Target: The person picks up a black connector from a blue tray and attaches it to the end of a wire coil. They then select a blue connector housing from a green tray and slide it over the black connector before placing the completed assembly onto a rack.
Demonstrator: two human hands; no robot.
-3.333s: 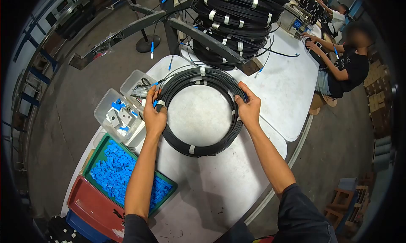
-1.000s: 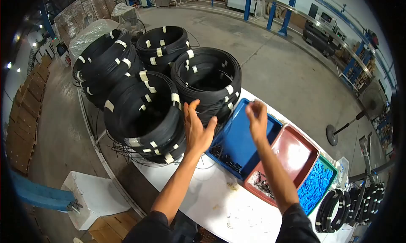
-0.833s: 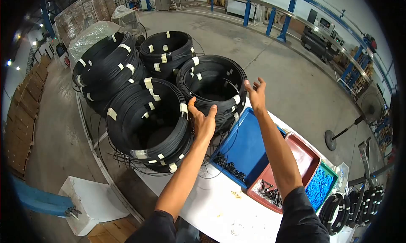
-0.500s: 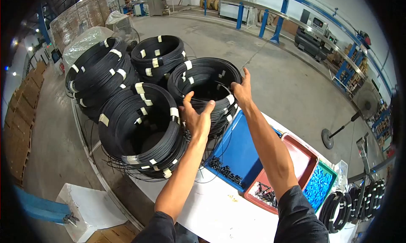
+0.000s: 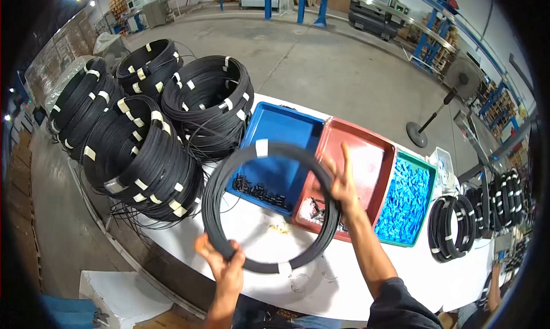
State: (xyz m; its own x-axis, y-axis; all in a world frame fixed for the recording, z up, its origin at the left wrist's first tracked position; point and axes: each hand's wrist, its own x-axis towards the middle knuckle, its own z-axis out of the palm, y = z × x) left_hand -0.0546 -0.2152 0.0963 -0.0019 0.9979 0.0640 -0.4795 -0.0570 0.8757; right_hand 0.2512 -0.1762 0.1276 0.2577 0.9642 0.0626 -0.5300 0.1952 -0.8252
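Now a single cable coil (image 5: 269, 206) is coming off the stacks (image 5: 149, 128), mid-frame.
Left hand (image 5: 226, 269) is gripping its lower rim; right hand (image 5: 341, 183), fingers spread, is steadying the right edge over the trays (image 5: 366, 157).

I have only one view, from the camera on the head, looking forward and steeply down across the white worktop (image 5: 298, 271). It sits close: the forearms enter from the near edge, and the left hand (image 5: 224, 267) and right hand (image 5: 342, 187) fill the middle. The wide lens bends the scene and blacks out the corners. Far left it takes in the stacked cable coils (image 5: 137, 151), far right the hanging coils (image 5: 492, 203), with the factory floor (image 5: 338, 77) beyond. No second view overlaps it.
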